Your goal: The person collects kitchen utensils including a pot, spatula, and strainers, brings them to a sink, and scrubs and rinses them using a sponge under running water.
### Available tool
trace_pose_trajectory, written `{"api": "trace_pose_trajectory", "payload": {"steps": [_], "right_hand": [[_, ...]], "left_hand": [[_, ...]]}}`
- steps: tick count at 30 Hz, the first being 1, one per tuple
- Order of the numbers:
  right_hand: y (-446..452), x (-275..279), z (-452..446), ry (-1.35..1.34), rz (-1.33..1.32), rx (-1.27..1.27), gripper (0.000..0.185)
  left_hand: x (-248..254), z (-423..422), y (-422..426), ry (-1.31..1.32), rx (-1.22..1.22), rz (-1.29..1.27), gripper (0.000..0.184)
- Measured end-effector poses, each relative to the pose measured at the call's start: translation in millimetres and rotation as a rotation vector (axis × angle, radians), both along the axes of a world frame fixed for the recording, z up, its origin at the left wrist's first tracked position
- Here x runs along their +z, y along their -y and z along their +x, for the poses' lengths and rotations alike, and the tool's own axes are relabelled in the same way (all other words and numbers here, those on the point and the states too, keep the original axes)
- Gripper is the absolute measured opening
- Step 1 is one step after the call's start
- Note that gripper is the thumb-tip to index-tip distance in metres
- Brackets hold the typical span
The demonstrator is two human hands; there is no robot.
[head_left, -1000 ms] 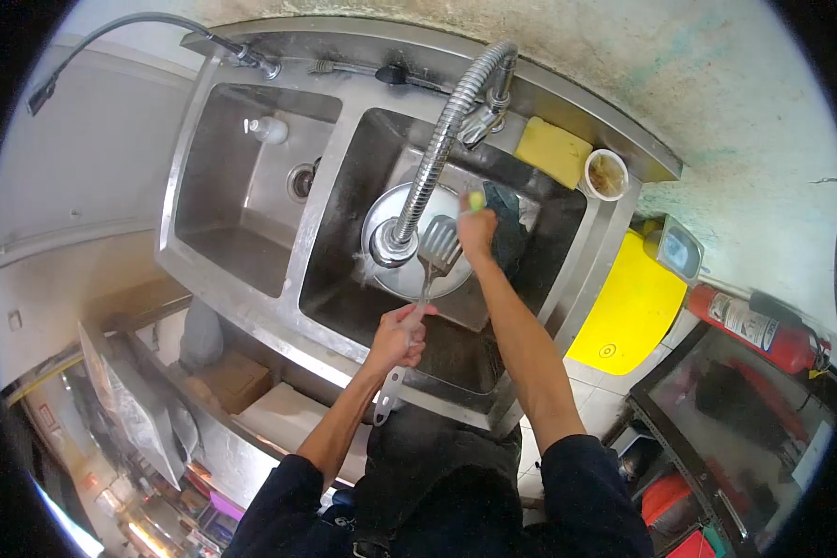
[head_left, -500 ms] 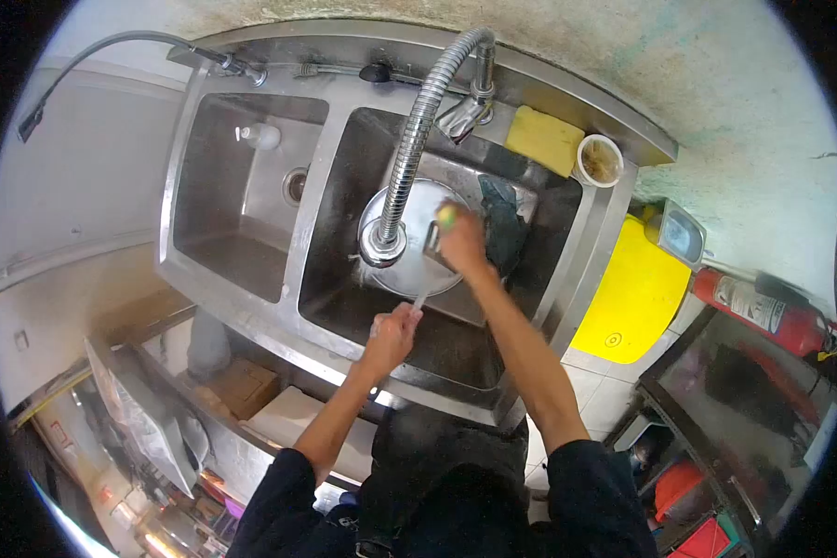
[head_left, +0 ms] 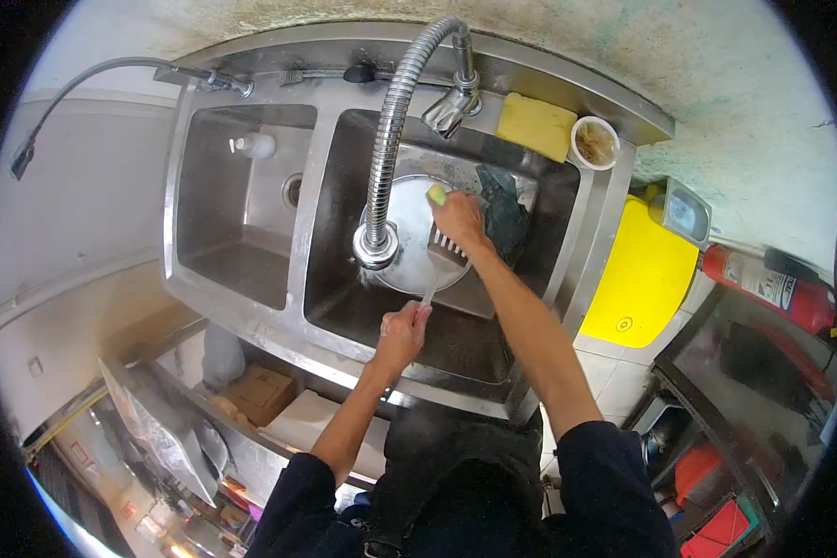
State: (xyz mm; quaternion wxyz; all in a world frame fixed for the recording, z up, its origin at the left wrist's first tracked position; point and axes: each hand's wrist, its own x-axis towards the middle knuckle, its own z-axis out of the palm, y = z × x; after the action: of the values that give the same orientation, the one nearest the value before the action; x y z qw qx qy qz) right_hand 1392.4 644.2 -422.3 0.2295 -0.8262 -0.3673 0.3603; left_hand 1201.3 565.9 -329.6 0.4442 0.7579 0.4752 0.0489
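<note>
Over the right sink basin (head_left: 344, 167), my left hand (head_left: 402, 333) is closed around the handle of a slotted spatula (head_left: 431, 282). My right hand (head_left: 460, 221) grips a small yellow-green sponge (head_left: 437, 194) just above the spatula's slotted head, partly covering it. Beneath both lies a round, pale metal lid or pan (head_left: 409, 205) at the basin bottom; which of these it is, I cannot tell. A dark cloth-like piece (head_left: 502, 209) rests to its right. The coiled faucet hose (head_left: 392, 139) hangs over the left part of the round piece.
In the left basin (head_left: 214, 195) lies a white bottle (head_left: 256, 145). A yellow block (head_left: 537, 126) and a white tub (head_left: 594, 143) sit on the back ledge. Right of the sink are a yellow board (head_left: 628, 279), a metal container (head_left: 684, 216) and a fire extinguisher (head_left: 772, 290).
My right hand has shifted slightly up and the spatula's slots now show below it. My left hand keeps its grip. The view has shifted a little.
</note>
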Motion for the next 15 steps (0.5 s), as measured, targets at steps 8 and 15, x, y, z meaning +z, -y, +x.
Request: {"api": "trace_pose_trajectory", "payload": {"steps": [8,15], "right_hand": [[53.0,41.5,-56.8,0.253,0.465,0.424,0.033],[-0.4,32.3,-11.3,0.137,0.135,0.199,0.025]], "left_hand": [[-34.7,-5.1,-18.6,-0.017,-0.004,0.093,0.021],[-14.9,13.9,-13.6,-0.026,0.043,0.069,0.027]]}}
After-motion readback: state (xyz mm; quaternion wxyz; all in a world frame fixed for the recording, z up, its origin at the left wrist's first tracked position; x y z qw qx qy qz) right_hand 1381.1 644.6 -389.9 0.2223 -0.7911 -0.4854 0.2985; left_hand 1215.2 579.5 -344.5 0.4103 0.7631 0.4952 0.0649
